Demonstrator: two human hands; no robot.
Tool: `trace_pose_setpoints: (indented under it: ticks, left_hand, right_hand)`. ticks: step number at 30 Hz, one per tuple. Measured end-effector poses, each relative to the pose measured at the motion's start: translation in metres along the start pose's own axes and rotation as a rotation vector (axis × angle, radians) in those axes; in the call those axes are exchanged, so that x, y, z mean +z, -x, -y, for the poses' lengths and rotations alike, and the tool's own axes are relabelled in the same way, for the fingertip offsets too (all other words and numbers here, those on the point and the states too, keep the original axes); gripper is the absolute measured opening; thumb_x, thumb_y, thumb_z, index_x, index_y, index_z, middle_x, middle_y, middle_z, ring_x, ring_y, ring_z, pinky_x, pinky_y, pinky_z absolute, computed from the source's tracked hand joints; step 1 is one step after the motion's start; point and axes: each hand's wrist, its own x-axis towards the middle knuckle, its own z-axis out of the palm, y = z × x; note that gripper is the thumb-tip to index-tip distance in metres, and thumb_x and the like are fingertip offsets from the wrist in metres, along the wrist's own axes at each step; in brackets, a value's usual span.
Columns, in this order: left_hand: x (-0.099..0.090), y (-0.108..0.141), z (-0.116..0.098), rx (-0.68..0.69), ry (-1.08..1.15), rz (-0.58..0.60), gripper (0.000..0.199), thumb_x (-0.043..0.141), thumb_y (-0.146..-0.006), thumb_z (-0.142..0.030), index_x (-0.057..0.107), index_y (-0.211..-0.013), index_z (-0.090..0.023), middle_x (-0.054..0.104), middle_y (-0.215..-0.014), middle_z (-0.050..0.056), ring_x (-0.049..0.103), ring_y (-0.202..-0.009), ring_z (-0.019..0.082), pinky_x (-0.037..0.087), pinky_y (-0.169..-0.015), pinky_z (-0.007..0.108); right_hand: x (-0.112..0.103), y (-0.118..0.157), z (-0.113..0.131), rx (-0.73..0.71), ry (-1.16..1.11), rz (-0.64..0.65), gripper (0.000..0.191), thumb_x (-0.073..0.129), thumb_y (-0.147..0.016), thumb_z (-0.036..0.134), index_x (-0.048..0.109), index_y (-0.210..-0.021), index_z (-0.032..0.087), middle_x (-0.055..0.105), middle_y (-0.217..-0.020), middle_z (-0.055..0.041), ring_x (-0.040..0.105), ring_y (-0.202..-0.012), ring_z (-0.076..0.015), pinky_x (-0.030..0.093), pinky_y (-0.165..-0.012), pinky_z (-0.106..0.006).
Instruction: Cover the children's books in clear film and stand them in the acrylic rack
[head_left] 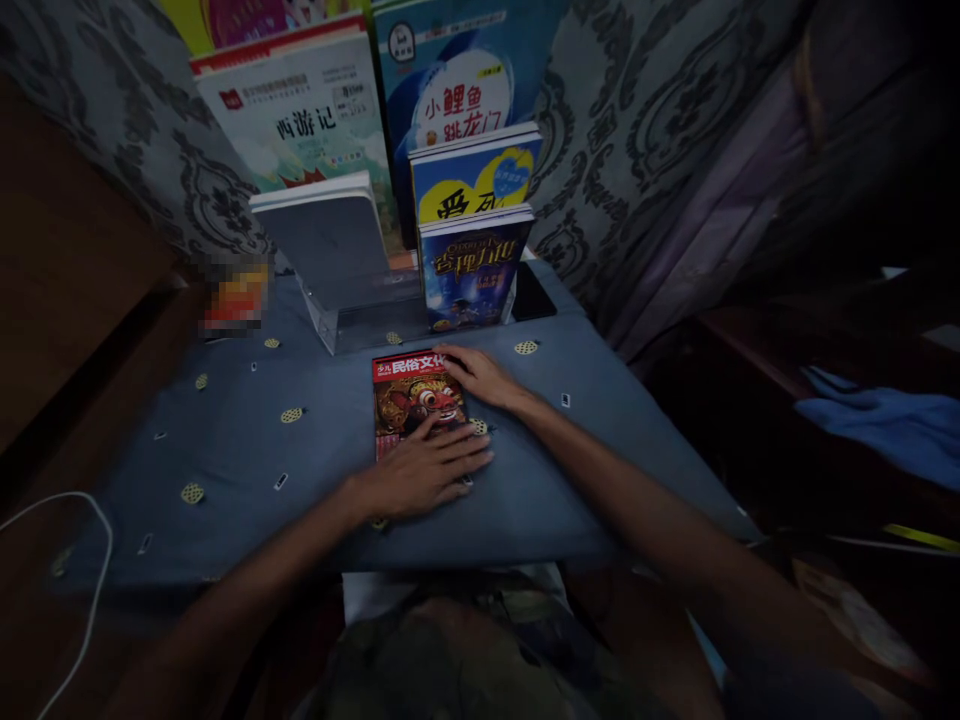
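Observation:
A small book (420, 395) with a red title band and a colourful carved mask on its cover lies face up and closed on the cloth-covered table. Across its lower part rests my left hand (424, 465), flat, with the fingers stretched to the right past the book's edge. My right hand (484, 377) touches the upper right corner of the cover, its fingers loosely bent and apart from the thumb. Neither hand lifts the book. The left hand hides the lower right of the cover.
Behind the book, a clear stand (352, 325) holds several upright books, among them a dark blue one (472, 270) in front and a white-covered one (300, 125). A dark flat object (532, 292) lies beside them. A white cable (105, 560) hangs at the left.

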Motion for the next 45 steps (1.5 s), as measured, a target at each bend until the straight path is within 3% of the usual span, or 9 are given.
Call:
trace_pose_setpoints:
  ticks: [4,7,15,19,23,27,33,39,45]
  left_hand:
    - [0.002,0.004,-0.010,0.014,0.037,0.022,0.050,0.051,-0.101,-0.035,0.041,-0.151,-0.035,0.047,-0.155,0.002,0.035,-0.149,0.022,0.009,-0.127,0.050]
    - [-0.010,0.004,-0.002,-0.037,0.037,0.027,0.049,0.042,-0.104,-0.037,0.037,-0.153,-0.034,0.047,-0.155,0.001,0.037,-0.148,0.017,0.015,-0.127,0.043]
    - [-0.043,0.020,0.077,-0.500,-0.247,-0.231,0.048,0.031,-0.104,-0.029,0.043,-0.149,-0.017,0.040,-0.159,0.013,0.032,-0.151,0.022,0.020,-0.124,0.051]
    - [-0.044,0.026,0.092,-0.526,-0.286,-0.287,0.048,0.029,-0.104,-0.028,0.043,-0.148,-0.018,0.038,-0.160,0.012,0.029,-0.152,0.022,0.021,-0.123,0.053]
    - [-0.043,0.026,0.092,-0.514,-0.287,-0.282,0.048,0.030,-0.103,-0.027,0.044,-0.148,-0.015,0.040,-0.159,0.013,0.031,-0.151,0.022,0.022,-0.123,0.052]
    - [-0.042,0.026,0.094,-0.523,-0.290,-0.288,0.047,0.031,-0.103,-0.026,0.044,-0.148,-0.018,0.040,-0.159,0.012,0.031,-0.151,0.022,0.023,-0.122,0.052]
    - [-0.036,0.026,0.093,-0.559,-0.346,-0.374,0.043,0.038,-0.102,-0.026,0.051,-0.142,-0.019,0.043,-0.157,0.014,0.036,-0.148,0.026,0.029,-0.120,0.049]
    - [-0.028,0.022,0.086,-0.668,-0.387,-0.492,0.040,0.046,-0.099,-0.025,0.057,-0.135,-0.011,0.055,-0.145,0.022,0.046,-0.140,0.033,0.035,-0.116,0.052]
    - [-0.027,0.022,0.095,-0.592,-0.126,-0.636,0.042,0.046,-0.093,-0.016,0.060,-0.132,-0.014,0.063,-0.136,0.016,0.053,-0.134,0.031,0.038,-0.115,0.051]
  right_hand:
    - [0.001,0.002,0.002,-0.027,0.059,0.018,0.042,0.046,-0.099,0.031,0.060,-0.136,0.017,0.064,-0.139,-0.0115,0.056,-0.133,-0.0264,0.043,-0.113,-0.047]
    - [0.003,0.003,0.003,-0.056,0.102,0.023,0.042,0.047,-0.098,0.031,0.060,-0.135,0.018,0.063,-0.141,-0.0112,0.053,-0.137,-0.0270,0.041,-0.115,-0.049]
    - [0.005,0.004,0.012,-0.041,0.245,0.070,0.042,0.047,-0.098,0.025,0.058,-0.137,0.015,0.059,-0.145,-0.0144,0.048,-0.141,-0.0276,0.036,-0.117,-0.052]
    - [0.020,0.010,0.043,-0.078,0.399,0.095,0.040,0.049,-0.099,0.029,0.060,-0.135,0.016,0.055,-0.148,-0.0168,0.043,-0.145,-0.0305,0.027,-0.120,-0.060]
    - [0.052,0.029,0.085,-0.241,0.383,0.197,0.044,0.048,-0.100,0.032,0.056,-0.140,0.015,0.051,-0.151,-0.0179,0.041,-0.146,-0.0295,0.029,-0.121,-0.055]
    - [0.071,0.059,0.108,-0.272,0.361,0.208,0.049,0.046,-0.101,0.030,0.050,-0.145,0.010,0.044,-0.156,-0.0198,0.034,-0.150,-0.0297,0.029,-0.122,-0.054]
    - [0.055,0.088,0.092,-0.144,0.365,0.111,0.051,0.047,-0.101,0.036,0.048,-0.148,0.015,0.039,-0.159,-0.0181,0.028,-0.152,-0.0309,0.029,-0.122,-0.057]
    - [0.045,0.091,0.074,0.075,0.389,0.047,0.060,0.045,-0.101,0.044,0.040,-0.153,0.014,0.029,-0.164,-0.0193,0.019,-0.154,-0.0357,0.028,-0.121,-0.061]
    - [0.050,0.081,0.067,0.093,0.383,0.017,0.058,0.046,-0.099,0.041,0.044,-0.150,0.014,0.032,-0.163,-0.0201,0.025,-0.152,-0.0368,0.028,-0.121,-0.061]
